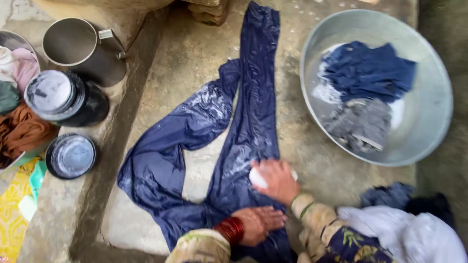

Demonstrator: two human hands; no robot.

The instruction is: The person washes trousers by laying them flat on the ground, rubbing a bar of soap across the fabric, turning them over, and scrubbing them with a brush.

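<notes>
Wet dark blue trousers (243,126) lie spread on a concrete washing slab (195,48), legs stretching away from me, soap lather on the cloth. My right hand (278,181) is closed on a white bar of soap (257,179) and presses it on the right trouser leg. My left hand (257,223), with red bangles at the wrist, lies flat on the waist part near the front edge, holding the cloth down.
A large metal basin (429,112) at the right holds blue and grey wet clothes. On the left ledge stand a metal jug (80,48), a black lidded jar (63,97) and a small round lid (70,156). A bowl of clothes (19,122) sits far left.
</notes>
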